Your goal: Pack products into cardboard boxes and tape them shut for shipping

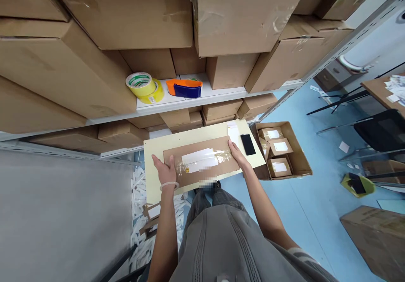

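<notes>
A flat brown cardboard box (202, 152) with a white label and clear tape on top lies on a small pale table (152, 189). My left hand (165, 170), with a clear bangle at the wrist, grips the box's left end. My right hand (238, 154) is closed on its right end. A black phone (247, 144) and a white paper slip (233, 133) lie on the table just right of the box.
An open carton (297, 155) with small labelled boxes sits on the blue floor to the right. Yellow tape rolls (144, 87) and an orange-blue tape dispenser (186, 87) rest on a shelf among big cartons. White paper scraps (139, 214) litter the floor on the left.
</notes>
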Available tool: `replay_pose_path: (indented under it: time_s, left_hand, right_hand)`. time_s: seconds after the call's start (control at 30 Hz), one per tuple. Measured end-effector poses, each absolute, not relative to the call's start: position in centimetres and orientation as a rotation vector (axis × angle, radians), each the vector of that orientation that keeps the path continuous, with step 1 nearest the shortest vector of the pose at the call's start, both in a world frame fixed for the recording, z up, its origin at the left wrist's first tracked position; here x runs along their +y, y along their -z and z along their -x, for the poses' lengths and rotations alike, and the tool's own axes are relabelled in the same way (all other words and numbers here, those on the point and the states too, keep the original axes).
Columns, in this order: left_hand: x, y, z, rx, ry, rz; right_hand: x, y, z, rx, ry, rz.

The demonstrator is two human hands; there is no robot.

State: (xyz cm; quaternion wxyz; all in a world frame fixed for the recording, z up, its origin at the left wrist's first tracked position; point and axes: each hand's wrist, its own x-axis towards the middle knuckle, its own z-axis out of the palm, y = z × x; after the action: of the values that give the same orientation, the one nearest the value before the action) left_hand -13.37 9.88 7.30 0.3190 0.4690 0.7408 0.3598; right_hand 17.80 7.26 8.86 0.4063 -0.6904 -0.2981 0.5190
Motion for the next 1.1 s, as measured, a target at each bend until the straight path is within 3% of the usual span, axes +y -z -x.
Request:
replay_pose_path:
  time_s: [0.2, 0.4, 0.73, 1.1]
  left_hand:
    - [8.2, -6.3, 15.0, 1.842, -0.864, -0.961]
    - [6.5, -7.5, 15.7, 1.785, -0.863, -1.002]
    - [9.3, -7.8, 19.6, 1.728, -1.155, -0.522]
    - [5.7, -3.2, 22.6, 1.430, -1.400, -0.439]
  right_hand:
    - [5.3, -9.6, -17.7, -0.784, -1.253, 1.806]
    - [4.5, -9.6, -17.2, -0.640, -1.530, 1.629]
    - [9.8, -9.8, -13.2, -0.898, -1.425, 1.441]
    - [8.4, -4.4, -12.5, -0.732, -1.389, 1.480]
